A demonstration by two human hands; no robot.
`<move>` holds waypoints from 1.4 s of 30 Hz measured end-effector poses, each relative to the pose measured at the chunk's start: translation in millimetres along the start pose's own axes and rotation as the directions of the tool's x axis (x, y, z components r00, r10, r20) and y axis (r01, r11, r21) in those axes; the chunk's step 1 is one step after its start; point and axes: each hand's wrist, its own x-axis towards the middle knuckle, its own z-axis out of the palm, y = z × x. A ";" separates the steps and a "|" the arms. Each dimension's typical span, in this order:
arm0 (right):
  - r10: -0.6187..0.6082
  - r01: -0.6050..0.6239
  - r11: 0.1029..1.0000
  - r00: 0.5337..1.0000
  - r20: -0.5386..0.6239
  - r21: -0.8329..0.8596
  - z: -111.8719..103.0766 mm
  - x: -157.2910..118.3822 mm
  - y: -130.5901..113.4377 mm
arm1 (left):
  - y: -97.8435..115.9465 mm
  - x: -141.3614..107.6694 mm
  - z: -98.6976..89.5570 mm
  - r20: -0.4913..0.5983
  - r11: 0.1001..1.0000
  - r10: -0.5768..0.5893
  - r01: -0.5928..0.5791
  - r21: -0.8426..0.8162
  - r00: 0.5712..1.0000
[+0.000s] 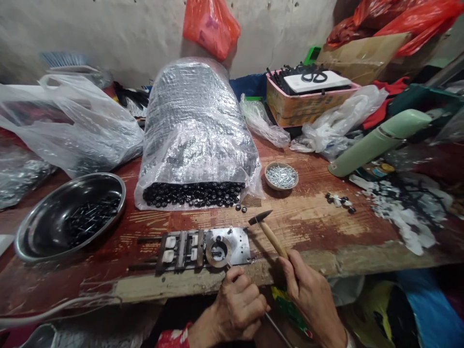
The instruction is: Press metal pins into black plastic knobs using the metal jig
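My right hand is closed round the wooden handle of a small hammer, its dark head raised above the table to the right of a metal jig. My left hand is wrapped round a thin metal rod. The rod's upper end seems to meet the round ring on the jig, and its lower end sticks out below my fist. White blocks sit in the jig's left half. The jig lies at the table's front edge.
A plastic woven sack spills black round pieces. A steel bowl with dark pins stands left. A small dish of nails, a green thermos, white scraps and a pink-rimmed basket are to the right.
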 end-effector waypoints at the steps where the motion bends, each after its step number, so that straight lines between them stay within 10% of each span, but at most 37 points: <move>1: -0.006 0.006 0.999 1.000 0.004 -0.044 1.2 -2.6 -0.6 | -0.1 0.2 0.1 -0.001 1.000 0.004 -0.004 -0.001 1.000; 30: 0.045 -0.036 0.965 0.999 0.030 -0.259 17.6 -13.7 -12.9 | 1.0 0.5 -0.7 -0.016 1.000 -0.009 0.009 -0.024 1.000; 42: 0.249 -0.339 0.869 0.929 0.273 0.360 12.8 9.7 19.8 | -1.3 -0.5 -0.5 -0.012 1.000 0.019 -0.019 -0.008 1.000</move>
